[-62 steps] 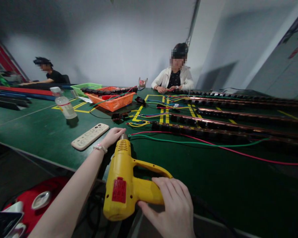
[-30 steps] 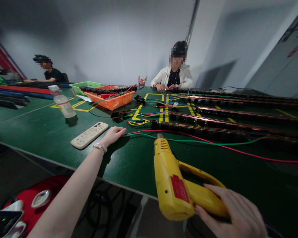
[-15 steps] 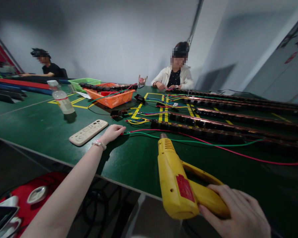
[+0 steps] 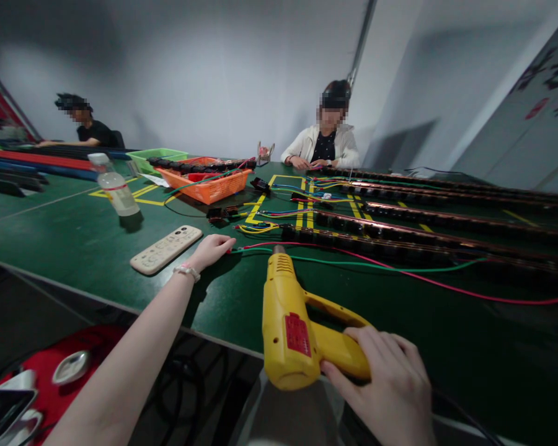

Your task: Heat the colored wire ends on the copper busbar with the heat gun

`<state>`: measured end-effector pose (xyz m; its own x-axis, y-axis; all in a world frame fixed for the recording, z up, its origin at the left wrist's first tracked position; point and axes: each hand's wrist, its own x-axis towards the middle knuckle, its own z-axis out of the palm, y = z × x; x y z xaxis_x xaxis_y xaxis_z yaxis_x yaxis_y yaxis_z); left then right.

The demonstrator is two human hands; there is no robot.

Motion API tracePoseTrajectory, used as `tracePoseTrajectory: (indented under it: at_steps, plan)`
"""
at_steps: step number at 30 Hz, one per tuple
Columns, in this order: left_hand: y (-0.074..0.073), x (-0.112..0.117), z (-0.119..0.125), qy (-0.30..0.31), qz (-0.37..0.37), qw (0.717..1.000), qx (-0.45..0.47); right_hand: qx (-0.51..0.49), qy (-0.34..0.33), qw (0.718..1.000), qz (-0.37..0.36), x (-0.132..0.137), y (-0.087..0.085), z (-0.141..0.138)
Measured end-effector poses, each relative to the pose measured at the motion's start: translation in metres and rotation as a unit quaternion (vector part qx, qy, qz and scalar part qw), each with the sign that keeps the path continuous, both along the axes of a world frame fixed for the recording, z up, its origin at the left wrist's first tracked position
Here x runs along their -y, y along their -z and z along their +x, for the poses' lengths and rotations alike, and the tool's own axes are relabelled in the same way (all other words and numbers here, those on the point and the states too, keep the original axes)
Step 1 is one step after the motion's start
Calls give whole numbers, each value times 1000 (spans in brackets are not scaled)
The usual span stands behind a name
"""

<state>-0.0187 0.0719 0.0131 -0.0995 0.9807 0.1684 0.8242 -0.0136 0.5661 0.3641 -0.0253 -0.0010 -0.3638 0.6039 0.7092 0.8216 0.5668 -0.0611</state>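
My right hand (image 4: 385, 378) is wrapped round the handle of a yellow heat gun (image 4: 288, 328). Its metal nozzle points away from me, close to a green wire (image 4: 335, 262) and a red wire (image 4: 376, 259) lying on the table. My left hand (image 4: 212, 249) rests on the green tabletop, closed on the ends of these two wires; the fingertips hide the exact grip. Just left of that hand lies a beige phone (image 4: 166, 249), face down. Beyond the wires stretches a long dark wire harness (image 4: 353, 243) with coloured leads at its near end.
An orange basket (image 4: 214, 189) holding dark bundles and a green basket (image 4: 144, 162) stand farther back. On the left is a clear bottle (image 4: 118, 189). Several more harnesses (image 4: 423, 222) lie at right. One person (image 4: 325, 139) sits opposite, another (image 4: 90, 133) at far left.
My right hand has moved the heat gun to the left, bringing its nozzle nearer to my left hand. My left hand has stayed in place on the wire ends.
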Motion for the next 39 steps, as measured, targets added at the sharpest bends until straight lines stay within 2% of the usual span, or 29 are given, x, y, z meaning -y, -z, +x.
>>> tracePoseTrajectory:
  at_steps: [11, 16, 21, 25, 29, 32, 39]
  plan:
    - [-1, -1, 1, -8, -4, 1000, -22, -49, -58, 995, -71, 11, -2, -45]
    - [4, -4, -2, 6, 10, 1000, -20, -83, -86, 987, -105, 12, -4, -68]
    - [8, -7, -7, 9, 19, 999, -26, -128, -105, 981, -100, 9, 2, -77]
    - [7, -6, -6, 8, 17, 999, -26, -151, -112, 979, -81, 7, 4, -75]
    - [8, -6, -6, 1, 12, 1000, -19, -133, -106, 982, -86, 8, 0, -64]
    - [7, -5, -5, 2, 6, 1000, -11, -107, -79, 988, -82, 7, -1, -50]
    - [2, -1, -2, 0, -9, 1000, -24, -28, -15, 999, -4, 2, -2, -12]
